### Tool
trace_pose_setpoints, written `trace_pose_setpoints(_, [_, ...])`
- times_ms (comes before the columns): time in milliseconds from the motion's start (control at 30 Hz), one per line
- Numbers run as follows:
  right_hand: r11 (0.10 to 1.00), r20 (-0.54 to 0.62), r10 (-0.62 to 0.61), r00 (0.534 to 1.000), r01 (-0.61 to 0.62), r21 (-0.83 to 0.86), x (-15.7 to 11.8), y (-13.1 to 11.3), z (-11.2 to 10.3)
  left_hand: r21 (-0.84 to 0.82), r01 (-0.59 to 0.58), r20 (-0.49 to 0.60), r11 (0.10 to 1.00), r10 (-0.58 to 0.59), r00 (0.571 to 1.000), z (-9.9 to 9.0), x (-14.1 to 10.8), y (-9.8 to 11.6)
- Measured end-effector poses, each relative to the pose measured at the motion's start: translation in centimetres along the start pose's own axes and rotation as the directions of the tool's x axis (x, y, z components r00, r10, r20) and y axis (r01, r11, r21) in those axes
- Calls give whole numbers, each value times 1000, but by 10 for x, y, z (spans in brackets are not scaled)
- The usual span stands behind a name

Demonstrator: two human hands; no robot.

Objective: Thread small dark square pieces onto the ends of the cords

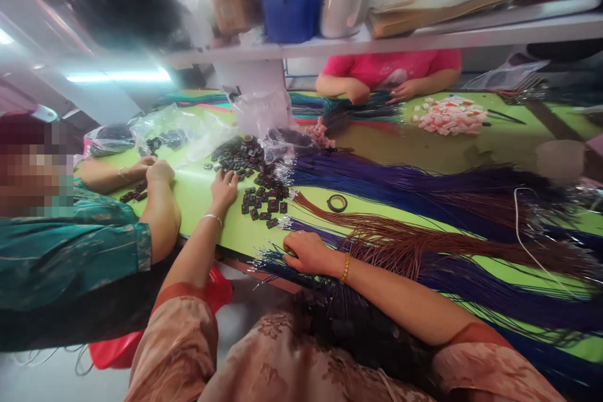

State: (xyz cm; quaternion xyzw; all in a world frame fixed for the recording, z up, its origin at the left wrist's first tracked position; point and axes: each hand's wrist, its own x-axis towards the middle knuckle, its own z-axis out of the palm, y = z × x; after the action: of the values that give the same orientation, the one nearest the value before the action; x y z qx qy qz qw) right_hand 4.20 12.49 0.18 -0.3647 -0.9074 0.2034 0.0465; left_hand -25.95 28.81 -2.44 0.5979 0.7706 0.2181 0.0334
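Observation:
My left hand (225, 188) reaches to the edge of a heap of small black plastic connector housings (245, 154), fingers a little apart and touching the green tabletop. No housing shows in its grasp. To its right lie more loose black housings (264, 204), some with red marks. My right hand (311, 252) rests over dark blue and purple wires (325, 235), thumb and forefinger apart; I see nothing clearly held between them. Bare metal terminals (264, 254) on the wire ends stick out left of that hand. Brown wires (377, 232) run just beyond it.
A roll of black tape (336, 203) sits among the wires. At left, a co-worker's hands (157, 171) are over black parts; across the table another person's hands (360, 91) work near pale pink connectors (450, 116). A shelf (301, 49) with a blue bin (292, 9) overhangs the table.

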Motion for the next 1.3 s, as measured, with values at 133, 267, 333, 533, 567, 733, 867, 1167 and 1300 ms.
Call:
trace_pose_setpoints(133, [1000,13,11,1000,-11,4,0,0,-1,-80,8,34,997,-5,999,6,-24,15])
trace_pose_setpoints(267, [1000,12,4,1000,-4,-3,0,0,-2,-225,4,68,974,12,998,-1,-55,27])
trace_pose_setpoints(333, [1000,11,7,1000,-7,-2,0,-1,-3,-271,-81,7,959,86,996,-8,-75,34])
trace_pose_setpoints(533, [1000,12,1,1000,-1,2,1,-1,-7,-223,-490,57,843,513,857,-22,-139,67])
trace_pose_setpoints(567, [1000,7,-1,1000,0,3,0,0,-8,-189,-512,92,838,534,840,-22,-146,69])
trace_pose_setpoints(733, [1000,9,-14,1000,14,8,0,2,-7,33,-472,100,881,467,879,-24,-154,63])
trace_pose_setpoints(867, [1000,12,-16,1000,16,-1,0,1,-8,37,-481,39,876,480,876,-23,-148,66])
trace_pose_setpoints(1167, [1000,26,-15,1000,16,-13,0,-1,-11,60,-694,255,717,661,705,-15,-126,86])
trace_pose_setpoints(1300, [999,23,-30,999,31,-12,0,0,-10,54,-651,176,757,635,752,-17,-122,78])
